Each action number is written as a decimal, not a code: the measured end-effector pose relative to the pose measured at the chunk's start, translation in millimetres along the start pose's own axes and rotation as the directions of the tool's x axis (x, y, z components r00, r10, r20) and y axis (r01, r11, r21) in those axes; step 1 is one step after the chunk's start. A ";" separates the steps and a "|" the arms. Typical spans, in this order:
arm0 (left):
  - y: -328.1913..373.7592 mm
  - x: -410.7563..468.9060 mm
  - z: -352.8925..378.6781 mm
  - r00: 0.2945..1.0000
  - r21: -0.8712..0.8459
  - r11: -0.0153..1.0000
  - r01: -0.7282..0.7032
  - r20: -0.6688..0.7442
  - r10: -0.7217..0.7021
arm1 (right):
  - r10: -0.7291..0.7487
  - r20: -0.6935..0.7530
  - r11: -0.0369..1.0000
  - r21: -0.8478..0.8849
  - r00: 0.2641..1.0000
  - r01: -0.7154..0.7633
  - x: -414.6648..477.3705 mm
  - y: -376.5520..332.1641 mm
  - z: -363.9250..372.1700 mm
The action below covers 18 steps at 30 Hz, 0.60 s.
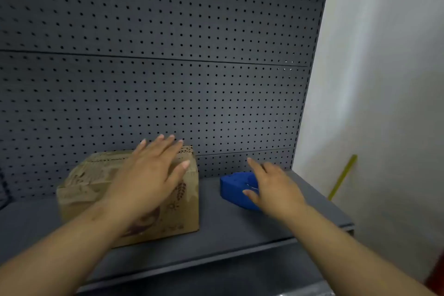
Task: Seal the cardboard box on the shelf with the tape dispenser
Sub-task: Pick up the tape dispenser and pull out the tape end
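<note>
Blue plastic, the dispenser [236, 188] sits right of the box [101, 190] on the shelf [216, 226], likely light and rigid, best gripped around its body, with the right hand [269, 187] spread over it and the left hand [151, 175] flat over the box, neither grasping.

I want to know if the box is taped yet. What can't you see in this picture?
- Head view: the top seam of the cardboard box is covered by the left hand and blurred, so no tape can be told.
- The blue tape dispenser is half hidden by the right hand; its roll and blade don't show.
- Both hands are motion-blurred; contact is unclear.
</note>
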<state>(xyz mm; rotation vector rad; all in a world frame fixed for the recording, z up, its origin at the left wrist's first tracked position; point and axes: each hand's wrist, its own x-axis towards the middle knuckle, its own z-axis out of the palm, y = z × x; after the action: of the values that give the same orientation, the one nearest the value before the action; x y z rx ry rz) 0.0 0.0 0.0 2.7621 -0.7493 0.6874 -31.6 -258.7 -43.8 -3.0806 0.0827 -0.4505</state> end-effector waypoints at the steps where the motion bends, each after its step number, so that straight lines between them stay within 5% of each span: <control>1: -0.5 -0.1 2.2 1.000 0.008 1.000 -0.001 -0.002 0.001 | 0.010 0.039 0.999 -0.036 0.999 -0.008 5.2 -2.2 7.9; 11: 1.6 -0.3 25.8 0.997 0.051 0.997 0.063 -0.048 -0.060 | 0.098 0.224 0.966 -0.255 0.970 -0.039 47.4 8.5 77.2; 18: 5.1 5.3 27.8 0.993 0.084 0.991 0.102 -0.066 -0.096 | 0.038 0.193 0.973 -0.230 0.980 0.008 62.2 24.6 97.9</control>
<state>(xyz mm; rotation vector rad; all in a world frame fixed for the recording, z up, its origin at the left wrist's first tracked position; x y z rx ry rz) 12.1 -15.0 -21.4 2.8189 -0.5781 0.7996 54.7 -284.9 -120.7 -3.3296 0.1650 -0.1420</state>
